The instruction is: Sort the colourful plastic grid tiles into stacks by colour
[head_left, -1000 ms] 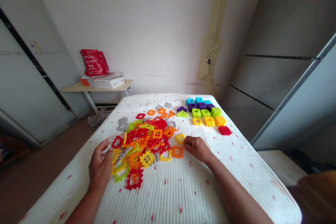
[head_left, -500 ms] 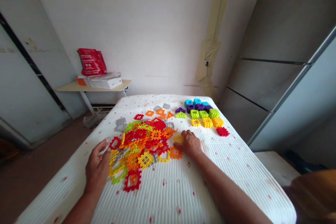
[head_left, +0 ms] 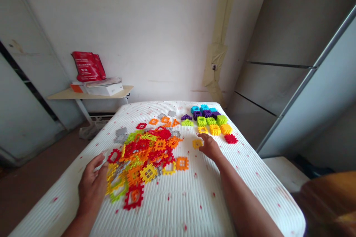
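Note:
A heap of flat plastic interlocking tiles (head_left: 144,150), red, orange, yellow, green and grey, lies on the white mattress (head_left: 178,200). My right hand (head_left: 209,147) pinches a small yellow tile (head_left: 197,143) just off the heap's right side, near the sorted rows. Sorted stacks (head_left: 211,122) of cyan, purple, green, yellow and orange tiles, plus a red one (head_left: 230,139), sit at the far right. My left hand (head_left: 91,185) rests at the heap's left edge, fingers loosely spread, touching yellow and green tiles.
A small wooden side table (head_left: 89,94) stands beyond the mattress's far left corner and carries a white box and a red bag (head_left: 87,66). Grey cabinet panels (head_left: 306,81) close the right side. Brown floor (head_left: 27,170) lies left.
My right hand took the yellow tile from the heap's right edge and carried it away toward the sorted stacks. My left hand slid slightly toward me.

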Available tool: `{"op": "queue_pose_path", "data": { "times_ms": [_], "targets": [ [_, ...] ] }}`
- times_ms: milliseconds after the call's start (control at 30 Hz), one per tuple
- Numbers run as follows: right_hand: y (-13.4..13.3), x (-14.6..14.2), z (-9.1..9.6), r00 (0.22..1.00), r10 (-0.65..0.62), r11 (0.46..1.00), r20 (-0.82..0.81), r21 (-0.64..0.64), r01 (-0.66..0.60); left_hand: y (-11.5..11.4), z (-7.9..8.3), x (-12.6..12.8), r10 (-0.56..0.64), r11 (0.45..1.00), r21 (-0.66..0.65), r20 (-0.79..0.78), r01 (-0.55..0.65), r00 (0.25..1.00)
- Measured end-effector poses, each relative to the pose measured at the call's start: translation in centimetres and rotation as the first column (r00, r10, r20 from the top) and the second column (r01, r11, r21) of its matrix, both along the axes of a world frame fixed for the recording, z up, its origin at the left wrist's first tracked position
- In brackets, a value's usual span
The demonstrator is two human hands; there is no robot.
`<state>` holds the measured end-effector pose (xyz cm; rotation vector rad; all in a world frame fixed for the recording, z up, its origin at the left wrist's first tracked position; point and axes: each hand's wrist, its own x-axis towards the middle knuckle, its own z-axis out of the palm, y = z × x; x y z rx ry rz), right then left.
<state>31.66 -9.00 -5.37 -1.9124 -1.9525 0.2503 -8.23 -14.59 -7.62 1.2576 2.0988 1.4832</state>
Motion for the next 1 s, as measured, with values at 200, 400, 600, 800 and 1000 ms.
{"op": "queue_pose_path", "data": {
  "times_ms": [200,400,600,800,1000],
  "targets": [
    [-0.8,-0.4,0.8,0.985,-0.169,0.986,0.029,-0.001,0.169,0.1,-0.4,-0.4,-0.002,1.0,0.006,-0.028,0.003,1.0],
    [-1.6,-3.2,0.5,0.946,-0.23,0.973,0.231,0.02,0.231,0.0,-0.3,-0.3,0.009,1.0,0.001,-0.041,-0.009,0.999],
    [-1.2,-3.2,0.2,0.95,-0.232,0.973,0.21,0.059,0.225,0.1,-0.5,-0.3,0.022,1.0,0.004,0.007,-0.022,1.0],
    [0.3,1.3,1.8,0.921,-0.379,0.874,0.086,0.361,0.326,0.3,-0.8,-0.6,0.017,1.0,-0.008,0.014,-0.017,1.0],
    [2.2,3.9,1.8,0.841,-0.534,0.821,0.09,0.29,0.491,0.0,-0.1,-0.2,0.027,0.999,-0.046,0.026,-0.026,0.999]
  ]
}}
